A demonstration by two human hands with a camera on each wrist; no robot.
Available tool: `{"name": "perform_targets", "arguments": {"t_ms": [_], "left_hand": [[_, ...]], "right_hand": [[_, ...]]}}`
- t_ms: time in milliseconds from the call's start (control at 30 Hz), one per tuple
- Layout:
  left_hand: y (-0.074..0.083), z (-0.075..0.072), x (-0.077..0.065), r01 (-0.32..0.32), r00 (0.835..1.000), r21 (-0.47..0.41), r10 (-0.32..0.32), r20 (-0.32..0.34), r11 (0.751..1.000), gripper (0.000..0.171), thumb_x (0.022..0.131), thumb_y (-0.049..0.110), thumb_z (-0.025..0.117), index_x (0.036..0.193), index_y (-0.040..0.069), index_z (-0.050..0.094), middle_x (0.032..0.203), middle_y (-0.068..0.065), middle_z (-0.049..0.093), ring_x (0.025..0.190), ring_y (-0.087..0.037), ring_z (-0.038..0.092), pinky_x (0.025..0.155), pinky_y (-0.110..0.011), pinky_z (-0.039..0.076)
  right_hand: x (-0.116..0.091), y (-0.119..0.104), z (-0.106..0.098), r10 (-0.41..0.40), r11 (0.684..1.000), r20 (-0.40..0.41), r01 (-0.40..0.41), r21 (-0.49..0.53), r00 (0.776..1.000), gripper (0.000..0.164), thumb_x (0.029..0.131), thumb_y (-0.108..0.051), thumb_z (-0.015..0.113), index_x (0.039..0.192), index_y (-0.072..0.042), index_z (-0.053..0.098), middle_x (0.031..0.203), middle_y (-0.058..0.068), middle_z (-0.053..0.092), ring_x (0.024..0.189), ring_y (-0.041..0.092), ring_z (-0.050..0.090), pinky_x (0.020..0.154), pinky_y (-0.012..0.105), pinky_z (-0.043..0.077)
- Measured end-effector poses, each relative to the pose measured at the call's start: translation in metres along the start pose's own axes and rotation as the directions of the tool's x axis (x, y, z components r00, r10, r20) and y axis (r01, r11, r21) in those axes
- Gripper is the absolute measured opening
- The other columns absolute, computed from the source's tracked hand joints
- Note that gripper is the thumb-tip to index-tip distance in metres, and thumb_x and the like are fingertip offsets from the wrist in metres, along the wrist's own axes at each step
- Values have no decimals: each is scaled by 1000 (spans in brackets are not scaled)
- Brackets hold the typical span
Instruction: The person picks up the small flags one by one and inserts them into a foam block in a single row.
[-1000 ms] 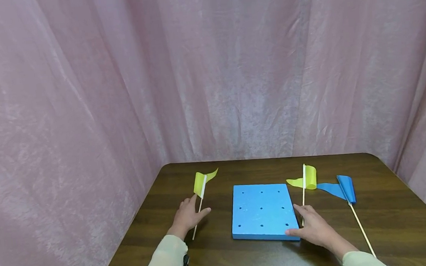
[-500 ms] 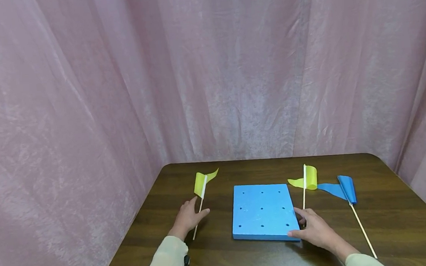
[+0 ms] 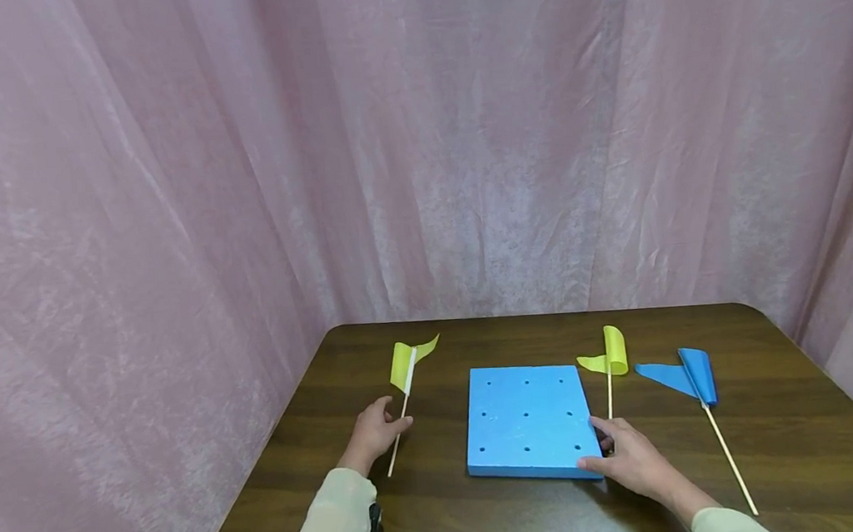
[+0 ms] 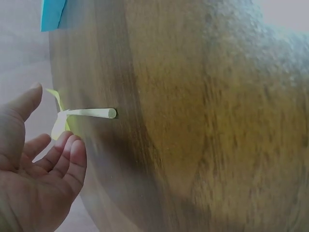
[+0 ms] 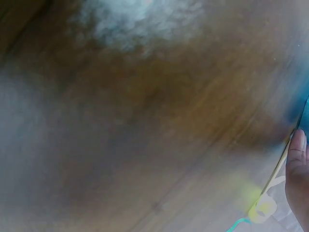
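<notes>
A blue square board (image 3: 527, 425) with several small holes lies flat on the table. My right hand (image 3: 633, 454) rests at its right side, thumb at the near corner and forefinger tip at the edge. Behind this hand runs the stick of a yellow flag (image 3: 616, 351), its lower end hidden by the fingers. To the left, my left hand (image 3: 370, 431) stays beside another yellow flag (image 3: 402, 368) on a stick, fingers loosely bent. In the left wrist view, the wooden stick (image 4: 91, 113) shows beyond the gap between thumb and fingers, with nothing held.
A blue flag (image 3: 698, 378) on a stick lies on the dark wooden table (image 3: 800, 429) to the right of the right hand. The table's far edge has rounded corners. Pink curtains (image 3: 462, 146) hang behind and on both sides.
The right yellow flag has rolled a little, and its tip has moved away from the blue flag. My left hand has drawn its fingers in slightly. The right hand stays at the board's edge.
</notes>
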State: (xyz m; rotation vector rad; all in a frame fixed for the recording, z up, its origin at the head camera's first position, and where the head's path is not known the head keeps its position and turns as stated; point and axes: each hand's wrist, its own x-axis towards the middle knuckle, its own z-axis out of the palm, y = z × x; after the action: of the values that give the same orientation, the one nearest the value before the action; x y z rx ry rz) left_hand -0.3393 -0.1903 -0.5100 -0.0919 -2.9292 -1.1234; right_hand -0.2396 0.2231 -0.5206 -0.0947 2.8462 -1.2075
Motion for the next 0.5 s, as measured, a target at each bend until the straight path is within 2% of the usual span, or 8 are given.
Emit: {"name": "perform_targets", "arguments": {"t_ms": [200, 300, 500], "left_hand": [[1, 0, -2, 33, 999, -19, -32, 17, 999, 62, 89, 23, 75, 136, -7, 50, 103, -18, 62, 93, -30, 60, 84, -49, 49], [2, 1, -2, 26, 1000, -28, -25, 15, 999, 60, 88, 21, 76, 134, -8, 52, 101, -17, 62, 91, -29, 60, 83, -48, 50], [3, 5, -2, 31, 999, -40, -31, 8, 999, 57, 87, 18, 76, 132, -9, 53, 96, -14, 61, 87, -27, 59, 80, -46, 50]], "right_hand": [[1, 0, 1, 4, 1000, -6, -4, -10, 1000, 90, 76, -42, 85, 139, 11, 46, 114, 18, 55, 101, 28, 60, 81, 45, 52], [1, 0, 0, 3, 1000, -12, -3, -12, 1000, 91, 76, -42, 85, 140, 10, 46, 116, 19, 55, 103, 30, 61, 83, 48, 52], [0, -2, 2, 30, 999, 11, -30, 15, 999, 88, 77, -37, 85, 140, 10, 46, 114, 16, 56, 99, 25, 60, 82, 45, 51]]}}
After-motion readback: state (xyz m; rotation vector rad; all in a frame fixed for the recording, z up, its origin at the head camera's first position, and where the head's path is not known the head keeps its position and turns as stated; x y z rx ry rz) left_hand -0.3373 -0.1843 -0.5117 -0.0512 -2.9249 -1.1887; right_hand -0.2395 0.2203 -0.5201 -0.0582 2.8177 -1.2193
